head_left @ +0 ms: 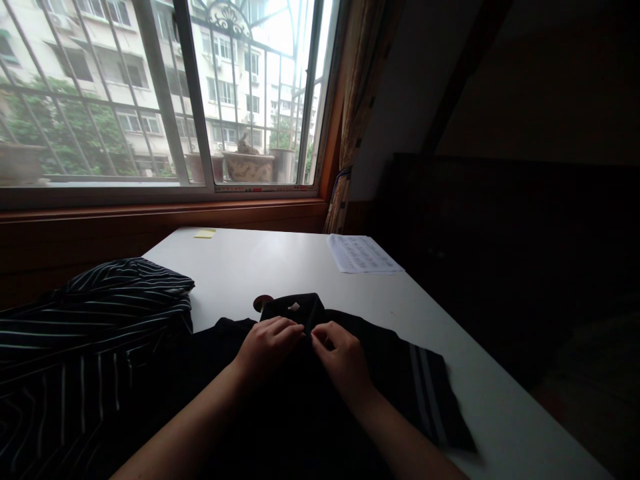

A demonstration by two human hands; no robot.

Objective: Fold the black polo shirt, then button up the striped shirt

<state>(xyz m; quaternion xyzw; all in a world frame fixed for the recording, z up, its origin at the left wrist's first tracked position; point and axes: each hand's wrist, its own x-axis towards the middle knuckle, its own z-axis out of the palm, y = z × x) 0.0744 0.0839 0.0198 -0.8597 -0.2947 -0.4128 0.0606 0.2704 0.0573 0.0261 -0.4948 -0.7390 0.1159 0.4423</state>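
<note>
A black shirt point(390, 350) with a collar lies spread on the white table, its right sleeve marked by two grey stripes. My left hand point(270, 340) pinches the cloth just below the collar point(300, 305). Close beside it, my right hand point(343, 350) has thumb and forefinger pressed together at the same front edge. A small pale label shows inside the collar. Whether a button sits between the fingers is too dark to tell. Behind the collar, a dark reddish round object point(263, 303) is partly hidden.
Black cloth with white stripes point(100, 320) is heaped at the left. Printed sheets point(363, 254) lie at the table's far right corner, and a yellow sticky note point(205, 233) at the far left. Beyond the white table point(260, 257) are a barred window and a tied curtain point(345, 173).
</note>
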